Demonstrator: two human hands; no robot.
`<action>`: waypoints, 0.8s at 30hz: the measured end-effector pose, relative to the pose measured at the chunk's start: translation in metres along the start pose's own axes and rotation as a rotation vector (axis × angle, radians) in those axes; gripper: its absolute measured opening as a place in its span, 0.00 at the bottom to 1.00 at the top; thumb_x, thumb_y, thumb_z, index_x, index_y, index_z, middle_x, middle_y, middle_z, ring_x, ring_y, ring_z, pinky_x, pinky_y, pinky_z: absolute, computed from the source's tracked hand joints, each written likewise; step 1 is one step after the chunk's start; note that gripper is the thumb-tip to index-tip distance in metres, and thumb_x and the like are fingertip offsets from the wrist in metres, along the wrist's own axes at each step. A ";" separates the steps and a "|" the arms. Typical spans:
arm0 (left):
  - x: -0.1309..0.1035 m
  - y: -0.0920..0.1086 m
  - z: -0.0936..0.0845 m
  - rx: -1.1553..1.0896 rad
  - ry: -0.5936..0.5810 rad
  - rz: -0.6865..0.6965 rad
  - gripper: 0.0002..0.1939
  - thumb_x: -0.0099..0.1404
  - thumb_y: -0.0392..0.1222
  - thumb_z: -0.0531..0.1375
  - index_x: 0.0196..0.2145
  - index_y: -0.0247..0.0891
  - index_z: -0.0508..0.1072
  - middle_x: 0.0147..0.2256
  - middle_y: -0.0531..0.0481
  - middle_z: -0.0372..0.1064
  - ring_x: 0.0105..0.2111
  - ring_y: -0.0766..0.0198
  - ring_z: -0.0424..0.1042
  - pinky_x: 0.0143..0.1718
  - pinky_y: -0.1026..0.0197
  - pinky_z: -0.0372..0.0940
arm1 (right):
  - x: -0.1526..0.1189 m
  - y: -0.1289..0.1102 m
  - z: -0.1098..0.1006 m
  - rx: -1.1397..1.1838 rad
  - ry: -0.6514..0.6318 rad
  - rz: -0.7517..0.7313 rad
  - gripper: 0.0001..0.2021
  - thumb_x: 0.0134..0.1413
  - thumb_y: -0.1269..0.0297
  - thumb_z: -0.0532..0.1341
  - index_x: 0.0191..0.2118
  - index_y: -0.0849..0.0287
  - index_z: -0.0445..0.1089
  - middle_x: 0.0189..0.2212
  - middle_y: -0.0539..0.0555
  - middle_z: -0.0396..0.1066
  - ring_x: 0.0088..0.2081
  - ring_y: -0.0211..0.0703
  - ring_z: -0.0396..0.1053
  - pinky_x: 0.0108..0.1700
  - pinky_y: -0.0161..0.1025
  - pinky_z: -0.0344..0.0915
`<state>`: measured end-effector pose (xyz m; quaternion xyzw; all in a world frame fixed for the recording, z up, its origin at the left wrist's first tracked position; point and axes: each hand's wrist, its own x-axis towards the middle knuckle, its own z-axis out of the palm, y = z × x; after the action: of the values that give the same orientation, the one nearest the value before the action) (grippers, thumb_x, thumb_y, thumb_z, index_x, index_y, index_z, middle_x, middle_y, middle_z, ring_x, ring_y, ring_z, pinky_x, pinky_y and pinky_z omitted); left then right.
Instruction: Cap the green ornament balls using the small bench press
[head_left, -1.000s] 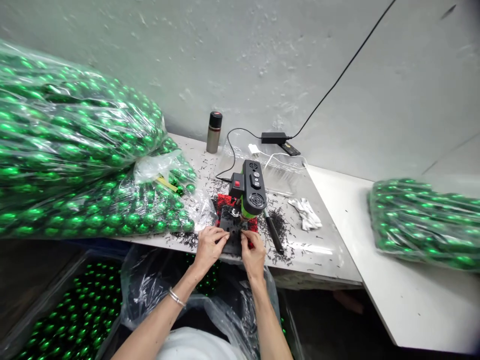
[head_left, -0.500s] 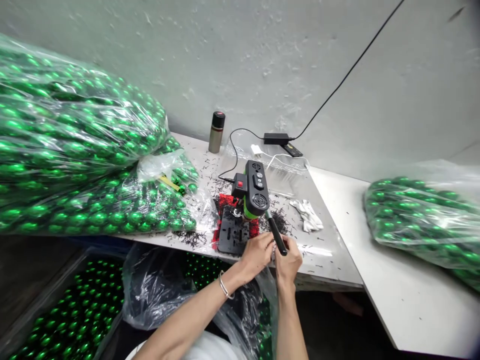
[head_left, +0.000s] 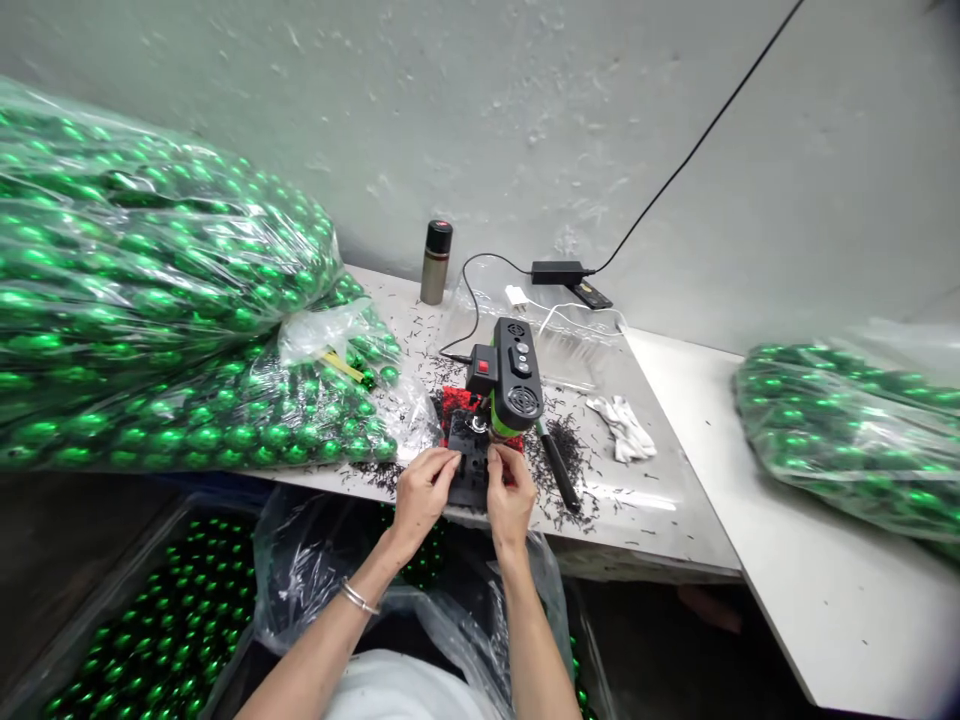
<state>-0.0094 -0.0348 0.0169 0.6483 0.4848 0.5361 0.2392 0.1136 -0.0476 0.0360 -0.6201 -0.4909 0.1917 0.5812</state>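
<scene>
Reaching over the bench [head_left: 675, 510], both hands are placed at the black base plate [head_left: 469, 492] of a small machine [head_left: 517, 370]. The thumb and forefinger of the left hand [head_left: 421, 490] are pinched together above the plate's left side. The grip of the right hand [head_left: 512, 497] is likewise drawn together, over the right side, just below the machine head. Whether a small piece is held in either grip cannot be told. The plate is set on a red mat [head_left: 459, 402]. A black-handled tool [head_left: 559, 468] is laid to the right, among dark scraps [head_left: 571, 442]; white gloves [head_left: 625, 428] are placed beyond. A bottle [head_left: 436, 262] is stood upright near the wall, left of a power adapter [head_left: 557, 272]. Green balls are contained in a large clear bag [head_left: 165, 270] at left and a smaller bag [head_left: 847, 440] at right.
</scene>
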 end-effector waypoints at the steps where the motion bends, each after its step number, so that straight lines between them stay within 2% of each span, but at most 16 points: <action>1: 0.001 -0.001 0.000 -0.005 0.001 -0.003 0.10 0.69 0.39 0.56 0.38 0.38 0.79 0.36 0.46 0.77 0.38 0.61 0.76 0.43 0.58 0.71 | 0.000 0.001 0.002 -0.004 0.017 -0.003 0.14 0.59 0.53 0.57 0.37 0.57 0.73 0.35 0.54 0.75 0.39 0.41 0.72 0.45 0.39 0.68; 5: 0.002 0.001 0.005 -0.046 -0.026 -0.007 0.10 0.69 0.40 0.56 0.37 0.39 0.79 0.36 0.46 0.78 0.37 0.61 0.77 0.43 0.58 0.72 | 0.000 0.004 0.003 -0.015 0.038 -0.027 0.13 0.59 0.55 0.57 0.37 0.58 0.73 0.35 0.55 0.76 0.40 0.42 0.72 0.47 0.40 0.68; 10: 0.000 0.000 0.011 -0.070 -0.046 -0.008 0.11 0.69 0.41 0.57 0.37 0.39 0.80 0.36 0.46 0.78 0.37 0.60 0.76 0.43 0.57 0.71 | -0.001 0.007 0.006 -0.018 0.057 -0.013 0.13 0.58 0.55 0.57 0.35 0.58 0.73 0.33 0.55 0.76 0.36 0.41 0.72 0.42 0.39 0.69; 14: -0.001 -0.003 0.009 -0.080 -0.052 -0.031 0.11 0.69 0.41 0.57 0.36 0.39 0.79 0.35 0.46 0.78 0.37 0.60 0.77 0.42 0.58 0.72 | -0.003 0.007 0.009 -0.008 0.071 0.043 0.12 0.56 0.55 0.58 0.35 0.58 0.72 0.31 0.54 0.75 0.33 0.40 0.71 0.38 0.37 0.68; 20: -0.001 -0.003 0.006 -0.082 -0.028 -0.040 0.12 0.69 0.43 0.56 0.35 0.38 0.79 0.34 0.46 0.78 0.36 0.61 0.77 0.41 0.58 0.72 | -0.003 0.004 0.014 -0.015 0.094 0.108 0.13 0.55 0.54 0.58 0.34 0.58 0.70 0.30 0.54 0.74 0.32 0.41 0.70 0.39 0.38 0.67; 22: 0.000 -0.002 0.005 -0.087 -0.029 -0.042 0.12 0.68 0.43 0.56 0.35 0.38 0.79 0.34 0.46 0.78 0.36 0.61 0.77 0.41 0.59 0.72 | -0.003 0.007 0.017 -0.019 0.106 0.139 0.12 0.54 0.54 0.58 0.35 0.58 0.69 0.31 0.54 0.74 0.32 0.41 0.70 0.38 0.38 0.67; 24: -0.001 -0.002 0.003 -0.096 -0.032 -0.046 0.12 0.68 0.43 0.57 0.35 0.39 0.79 0.35 0.46 0.78 0.36 0.61 0.77 0.41 0.59 0.72 | -0.003 0.012 0.019 -0.030 0.098 0.111 0.12 0.54 0.56 0.58 0.39 0.58 0.67 0.33 0.54 0.74 0.32 0.40 0.70 0.38 0.38 0.66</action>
<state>-0.0073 -0.0342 0.0144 0.6332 0.4697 0.5426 0.2899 0.1020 -0.0380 0.0195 -0.6636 -0.4296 0.1855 0.5837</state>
